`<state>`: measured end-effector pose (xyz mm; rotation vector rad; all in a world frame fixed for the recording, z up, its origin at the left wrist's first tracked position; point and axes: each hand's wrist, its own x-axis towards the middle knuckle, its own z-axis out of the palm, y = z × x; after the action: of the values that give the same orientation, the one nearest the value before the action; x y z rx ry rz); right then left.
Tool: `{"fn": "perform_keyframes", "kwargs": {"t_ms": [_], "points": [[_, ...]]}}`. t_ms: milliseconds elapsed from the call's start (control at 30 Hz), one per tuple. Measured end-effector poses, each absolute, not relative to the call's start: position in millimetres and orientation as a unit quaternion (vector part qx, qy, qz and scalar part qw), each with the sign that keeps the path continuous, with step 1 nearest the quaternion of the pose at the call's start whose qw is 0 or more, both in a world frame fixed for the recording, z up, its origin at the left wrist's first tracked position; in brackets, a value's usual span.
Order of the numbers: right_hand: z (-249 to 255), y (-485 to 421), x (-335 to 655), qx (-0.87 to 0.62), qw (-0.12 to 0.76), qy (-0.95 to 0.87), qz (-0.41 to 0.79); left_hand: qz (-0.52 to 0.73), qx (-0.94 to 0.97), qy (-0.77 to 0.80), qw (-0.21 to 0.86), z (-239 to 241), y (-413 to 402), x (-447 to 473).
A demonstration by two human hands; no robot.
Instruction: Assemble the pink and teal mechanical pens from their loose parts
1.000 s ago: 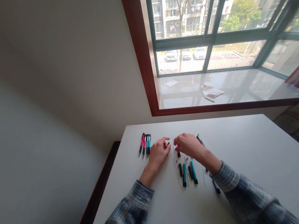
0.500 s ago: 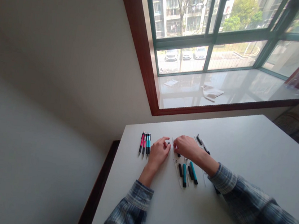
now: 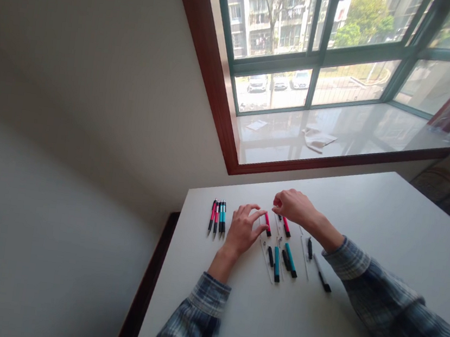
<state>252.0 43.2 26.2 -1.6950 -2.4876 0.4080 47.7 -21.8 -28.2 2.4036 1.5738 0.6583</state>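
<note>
Spreads left hand [image 3: 241, 228] beside slim pink-and-black plastic tube [image 3: 268, 226], grouped apparently by colour; curls right hand [image 3: 292, 205], cannot tell if pinching anything.

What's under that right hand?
Below the right hand is the white table. A pink barrel shows by its lower edge. The hand covers whatever is directly beneath, so I can't tell.

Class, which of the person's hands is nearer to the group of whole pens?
Left. The left hand is just right of the whole pens; the right hand is farther right, near the pink barrels.
</note>
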Motion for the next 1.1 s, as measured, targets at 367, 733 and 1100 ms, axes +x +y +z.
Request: {"fn": "perform_keyframes", "kwargs": {"t_ms": [367,733,1100], "points": [[22.4,47.7,252.9,-0.533,0.094,-0.824,0.169,0.187,0.802,0.566,0.042,-33.9,-15.9,62.0],[28.8,47.6,256.2,-0.536,0.11,-0.82,0.168,0.179,0.801,0.57,0.032,-38.1,-10.6,68.8],[40.0,42.2,256.1,-0.517,0.149,-0.826,0.17,0.195,0.791,0.578,0.052,-29.9,-11.8,79.2]]}}
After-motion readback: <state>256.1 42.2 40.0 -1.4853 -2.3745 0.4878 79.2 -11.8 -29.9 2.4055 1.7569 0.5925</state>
